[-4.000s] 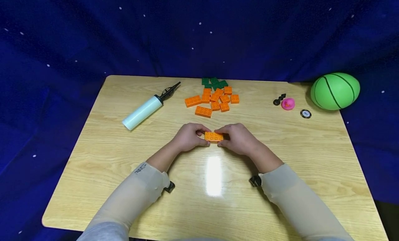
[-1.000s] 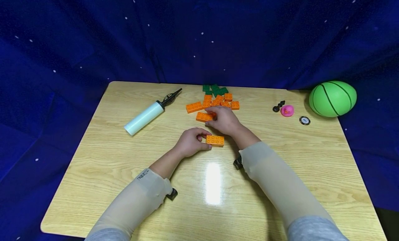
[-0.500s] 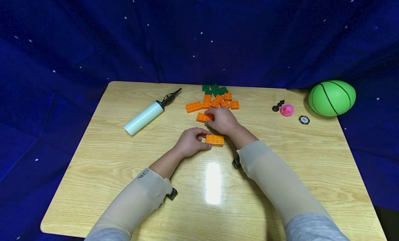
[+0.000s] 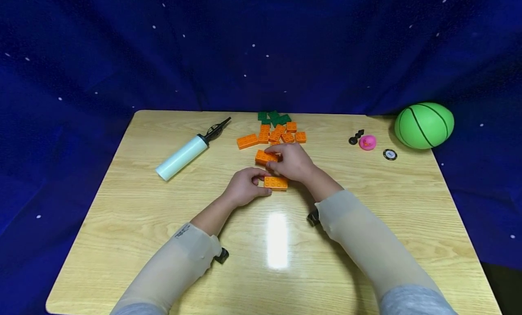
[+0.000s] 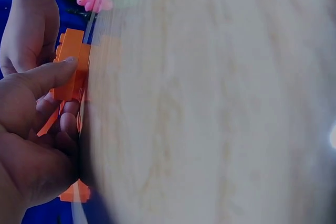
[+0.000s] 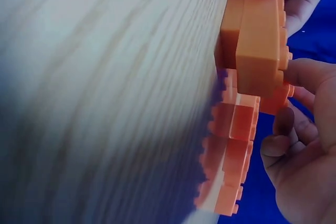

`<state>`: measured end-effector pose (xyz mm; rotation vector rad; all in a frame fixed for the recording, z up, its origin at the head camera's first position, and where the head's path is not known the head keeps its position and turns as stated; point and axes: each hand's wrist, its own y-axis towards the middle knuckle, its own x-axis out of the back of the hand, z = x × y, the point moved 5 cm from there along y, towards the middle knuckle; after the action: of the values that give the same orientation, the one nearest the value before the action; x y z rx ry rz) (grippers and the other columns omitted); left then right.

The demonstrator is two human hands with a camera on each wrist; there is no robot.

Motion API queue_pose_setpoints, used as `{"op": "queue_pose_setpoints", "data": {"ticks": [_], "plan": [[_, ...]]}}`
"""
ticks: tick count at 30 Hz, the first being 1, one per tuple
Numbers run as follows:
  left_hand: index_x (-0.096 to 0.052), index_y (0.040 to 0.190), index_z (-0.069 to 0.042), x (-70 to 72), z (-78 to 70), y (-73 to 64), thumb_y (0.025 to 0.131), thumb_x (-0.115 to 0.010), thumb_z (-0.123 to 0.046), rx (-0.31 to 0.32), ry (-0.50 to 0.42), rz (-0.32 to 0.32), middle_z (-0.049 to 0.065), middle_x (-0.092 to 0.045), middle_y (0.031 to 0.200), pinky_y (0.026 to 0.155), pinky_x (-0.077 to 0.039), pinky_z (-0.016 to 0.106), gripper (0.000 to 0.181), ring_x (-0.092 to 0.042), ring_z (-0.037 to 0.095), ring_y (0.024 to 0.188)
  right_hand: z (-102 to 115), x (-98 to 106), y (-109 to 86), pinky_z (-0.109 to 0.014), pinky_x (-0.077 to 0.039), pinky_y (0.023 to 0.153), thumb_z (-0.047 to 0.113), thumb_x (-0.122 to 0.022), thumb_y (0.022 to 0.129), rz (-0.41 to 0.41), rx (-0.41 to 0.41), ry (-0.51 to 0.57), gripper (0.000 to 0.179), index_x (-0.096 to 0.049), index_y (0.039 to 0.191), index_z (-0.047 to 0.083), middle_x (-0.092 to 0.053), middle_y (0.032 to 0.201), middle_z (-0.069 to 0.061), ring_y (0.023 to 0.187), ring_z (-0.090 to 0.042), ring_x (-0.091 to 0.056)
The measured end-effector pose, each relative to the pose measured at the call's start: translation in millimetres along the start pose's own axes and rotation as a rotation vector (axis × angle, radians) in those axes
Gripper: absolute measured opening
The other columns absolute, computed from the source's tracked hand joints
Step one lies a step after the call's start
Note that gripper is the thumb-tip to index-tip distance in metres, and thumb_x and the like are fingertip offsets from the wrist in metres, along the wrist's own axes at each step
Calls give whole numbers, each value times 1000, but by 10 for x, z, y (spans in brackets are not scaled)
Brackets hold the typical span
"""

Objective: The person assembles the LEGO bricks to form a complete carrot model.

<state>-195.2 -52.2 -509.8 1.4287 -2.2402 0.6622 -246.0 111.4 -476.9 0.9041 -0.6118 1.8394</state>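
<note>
Behind the far edge, a dark blue fabric backdrop [image 4: 228, 52] flecked with white; in front, the pale wood-grain bench [image 4: 122, 224]. At its far right corner, a green round ball [image 4: 424, 125] with black curved lines, presumably there to be out of the way. Toward the far left corner, a pale blue cylindrical air pump [image 4: 182, 157] with a black nozzle, lying slantwise, likely aside for the same reason. Midway between left and right edges, the left hand [image 4: 244, 188], thumb and fingers clamped on the left end of a light-orange rectangular plastic brick [image 4: 276, 183], seemingly to steady it with studs uncovered. Just beyond, the right hand [image 4: 297, 163], pinching a deep-orange rectangular plastic brick [image 4: 262, 157] across its long sides, probably for a firm hold; raised or resting, impossible to tell. Nearer the far edge, loose orange plastic bricks [image 4: 264, 133], then dark green plastic bricks [image 4: 281, 120], perhaps grouped by colour. Toward the right edge, a pink toy duck [image 4: 368, 143], a round black-and-white chip [image 4: 389, 154] and a small black knobbed piece [image 4: 353, 140], well apart from both hands.
</note>
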Motion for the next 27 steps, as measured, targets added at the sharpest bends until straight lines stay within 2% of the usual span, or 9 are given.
{"op": "queue_pose_setpoints", "data": {"ticks": [2,8,13,17,20,23,27], "plan": [[-76,120,-17,-3,-1,-2,84,-88,-25,-4,-3,-2,2,-64,99,77,-43,34,39,-51,19,83,8,33,-46,-34,-47,55,30,-75,96,-11,3,8,39,-71,133,19,-66,74,2,55,-16,-55],[-76,121,-17,-43,-64,3,83,-89,-25,-16,-2,-10,1,-68,109,78,-45,35,41,-55,20,90,-23,139,-190,-34,-48,57,26,-77,96,-54,27,42,37,-73,132,19,-72,106,0,63,-17,-55],[-76,122,-16,-87,-106,20,84,-88,-24,-55,4,-10,1,-70,110,96,-49,39,41,-61,21,104,-46,232,-309,-33,-48,60,23,-78,94,-92,73,60,37,-74,131,19,-72,113,-1,68,-17,-55],[-77,123,-18,-88,-119,37,84,-88,-28,-55,39,-18,-1,-71,114,107,-41,47,42,-60,24,116,-74,280,-413,-34,-49,63,21,-78,94,-95,92,65,37,-74,130,19,-72,118,-2,70,-17,-55],[-76,124,-16,-71,-117,58,84,-88,-30,-35,49,-26,1,-71,120,112,-33,53,44,-57,26,124,-94,300,-492,-35,-50,69,21,-78,94,-94,100,56,36,-74,130,19,-72,121,-3,77,-18,-58],[-75,126,-14,-57,-106,90,84,-88,-29,-19,29,-28,2,-70,127,116,-31,53,47,-56,26,129,-107,313,-559,-39,-52,80,21,-77,95,-97,117,46,36,-74,130,19,-72,125,-5,91,-21,-62],[-75,127,-19,-49,-79,131,84,-88,-30,-7,22,-31,-1,-71,130,117,-29,53,46,-58,24,130,-124,323,-630,-47,-52,97,23,-76,96,-101,135,37,35,-74,131,21,-71,127,-4,112,-24,-63]]}}
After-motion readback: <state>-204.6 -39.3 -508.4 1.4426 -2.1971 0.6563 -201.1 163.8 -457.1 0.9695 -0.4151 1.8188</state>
